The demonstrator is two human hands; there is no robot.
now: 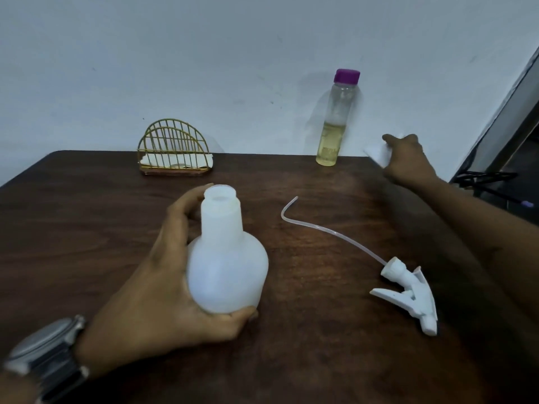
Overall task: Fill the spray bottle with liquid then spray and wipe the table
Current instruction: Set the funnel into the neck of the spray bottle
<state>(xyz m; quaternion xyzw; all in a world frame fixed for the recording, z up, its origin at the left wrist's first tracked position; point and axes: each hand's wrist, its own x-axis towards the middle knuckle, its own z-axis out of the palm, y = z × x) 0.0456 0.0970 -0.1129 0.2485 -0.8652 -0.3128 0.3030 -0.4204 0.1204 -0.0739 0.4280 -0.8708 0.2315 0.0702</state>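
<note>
My left hand (163,290) grips the white translucent spray bottle (226,258) round its belly, standing upright on the dark wooden table (87,228) with its neck uncapped. The white trigger spray head (408,293) lies on its side to the right, its thin dip tube (326,228) curving across the wood. At the back stands a clear bottle (335,123) with a purple cap, partly full of yellow liquid. My right hand (407,158) is at the table's far right edge, fingers curled on a white object (377,153), mostly hidden behind the hand.
A gold wire napkin holder (175,150) with white napkins sits at the back left against the pale wall. A dark frame and black cables (484,179) lie beyond the table's right edge. A wristwatch is on my left wrist.
</note>
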